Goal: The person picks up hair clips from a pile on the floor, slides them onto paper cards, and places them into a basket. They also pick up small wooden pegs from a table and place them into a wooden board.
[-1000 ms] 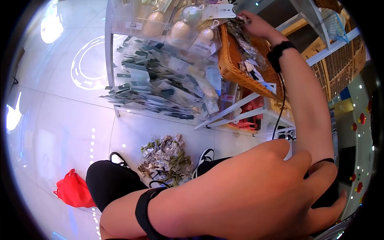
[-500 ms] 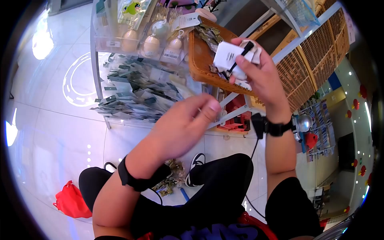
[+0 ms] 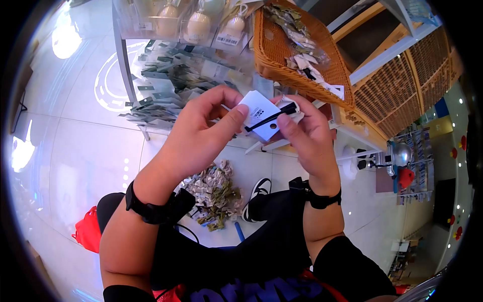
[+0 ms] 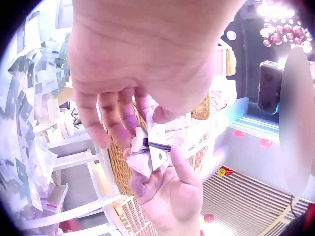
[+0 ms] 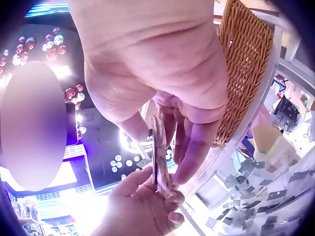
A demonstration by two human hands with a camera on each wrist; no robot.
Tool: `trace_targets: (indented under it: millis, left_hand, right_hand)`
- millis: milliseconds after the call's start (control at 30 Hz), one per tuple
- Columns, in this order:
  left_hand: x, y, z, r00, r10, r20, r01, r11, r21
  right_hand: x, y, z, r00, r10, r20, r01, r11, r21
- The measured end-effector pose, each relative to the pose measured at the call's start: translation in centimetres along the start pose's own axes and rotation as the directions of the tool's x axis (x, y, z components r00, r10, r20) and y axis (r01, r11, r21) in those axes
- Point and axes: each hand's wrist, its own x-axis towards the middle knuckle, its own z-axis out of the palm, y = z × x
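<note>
Both hands hold one carded hair tie between them, in front of the body: a white card with printed text and a small dark hole, crossed by a black band, with cream fabric at one end. My left hand pinches the card's left edge between thumb and fingers. At the fabric end, my right hand grips it with the thumb on top. In the right wrist view, the card appears edge-on with fabric behind it. Just beyond the hands is a wicker basket containing more packaged fabric pieces.
A pile of fabric pieces lies on the floor between the feet. At the left, a shelf holds many green-and-white packets and egg-shaped items above. A red bag sits beside the left knee.
My right hand has come back from the basket with the carded hair tie, down toward the body. My left hand has moved up to it and now pinches the card.
</note>
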Motion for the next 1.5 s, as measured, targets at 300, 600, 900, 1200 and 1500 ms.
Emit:
trace_targets:
  millis: [300,600,900,1200,1500]
  left_hand:
    - [1.0,-1.3,-0.3,0.998,-0.035,0.045,0.017,0.934,0.358]
    - [0.6,-2.1,-0.3,0.993,-0.031,0.112,-0.028,0.872,0.488]
    - [-0.1,-3.4,-0.3,0.958,0.117,0.262,-0.253,0.773,0.582]
    - [-0.2,-3.8,-0.2,0.970,0.074,0.232,-0.200,0.788,0.582]
    - [-0.1,-3.4,0.0,0.978,0.016,0.206,-0.139,0.788,0.600]
  right_hand:
    - [0.0,3.3,-4.2,0.999,0.031,0.008,-0.026,0.919,-0.393]
    - [-1.2,2.9,-5.3,0.933,0.334,0.131,-0.236,0.847,-0.476]
    - [-1.1,4.8,-6.1,0.885,0.404,0.231,-0.220,0.801,-0.557]
    - [-1.0,5.5,-5.7,0.883,0.405,0.237,-0.219,0.802,-0.556]
    - [-1.0,5.7,-5.9,0.886,0.408,0.221,-0.253,0.824,-0.507]
